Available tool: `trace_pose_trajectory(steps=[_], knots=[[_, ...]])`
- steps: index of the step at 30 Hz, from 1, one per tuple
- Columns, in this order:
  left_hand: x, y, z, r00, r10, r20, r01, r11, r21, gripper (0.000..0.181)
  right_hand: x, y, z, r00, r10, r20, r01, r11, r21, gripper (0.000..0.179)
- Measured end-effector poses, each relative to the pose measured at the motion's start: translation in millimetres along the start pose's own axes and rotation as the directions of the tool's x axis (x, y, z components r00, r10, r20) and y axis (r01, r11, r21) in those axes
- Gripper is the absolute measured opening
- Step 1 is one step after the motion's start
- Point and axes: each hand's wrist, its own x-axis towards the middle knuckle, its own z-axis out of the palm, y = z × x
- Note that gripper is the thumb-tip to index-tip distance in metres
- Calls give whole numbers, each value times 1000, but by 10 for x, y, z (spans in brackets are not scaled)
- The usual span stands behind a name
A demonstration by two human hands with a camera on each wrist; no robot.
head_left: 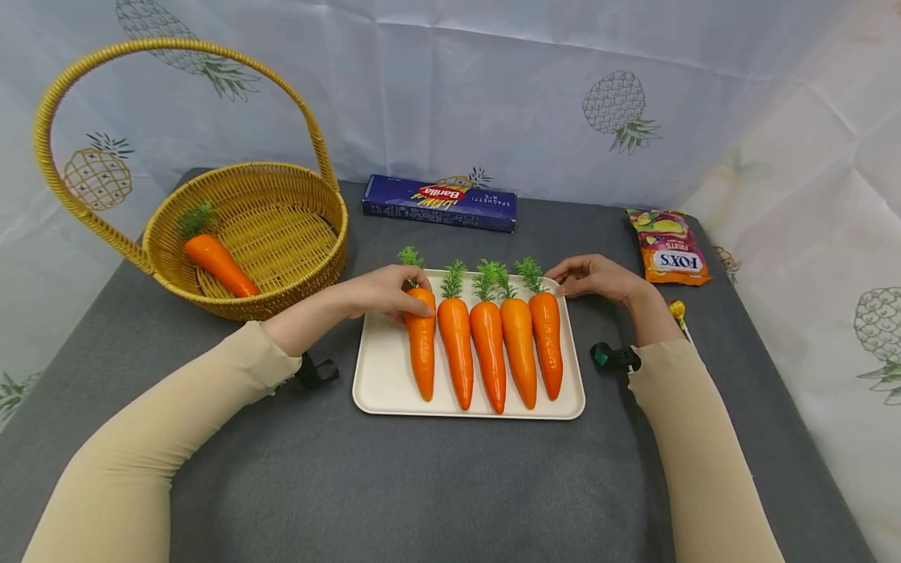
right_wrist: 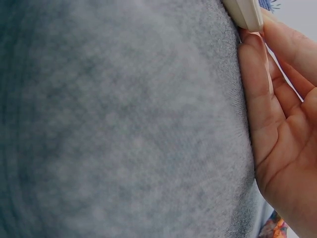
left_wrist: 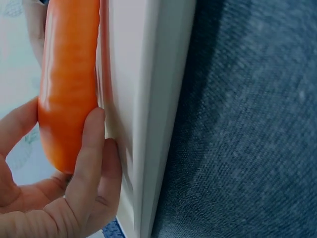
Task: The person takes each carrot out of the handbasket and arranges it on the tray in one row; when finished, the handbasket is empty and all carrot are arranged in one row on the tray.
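On the cream tray (head_left: 380,379) lies a row of several orange toy carrots (head_left: 489,348) with green tops pointing away from me. My left hand (head_left: 396,291) pinches the leftmost carrot (head_left: 422,352) near its leafy end, thumb on one side and fingers on the other. The left wrist view shows that carrot (left_wrist: 72,74) lying along the tray's raised rim (left_wrist: 161,89). At the tray's far right corner (right_wrist: 246,14), my right hand (head_left: 594,277) grips the rim, with the thumb above and fingertips below it.
A wicker basket (head_left: 296,301) with a tall handle stands at the left, one carrot (head_left: 221,266) inside. Behind the tray is a blue spaghetti box (head_left: 439,203). On the right lie a sweets bag (head_left: 670,246) and a lollipop (head_left: 677,310), close to my right wrist.
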Motion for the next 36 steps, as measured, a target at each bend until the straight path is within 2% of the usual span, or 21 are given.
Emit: trace_pose_trajectory(steps=[10,23,30,36], knots=[[-10,18,27,999,19,-32,-16,996,88,43,6,8,-3,1000,-1,0,1,1000,-8,45],[0,-17,-13,999,28,19,-29,997,71,44,0,9,1,1000,-8,1,8,1000,-6,44],[-59,50,-74,1000,12,-14,-11,996,84,44,-3,6,1,1000,-12,-1,12,1000,-2,43],[-136,120,-170,999,33,-36,-30,996,86,48,0,4,4,1000,-9,-1,9,1000,-6,43]])
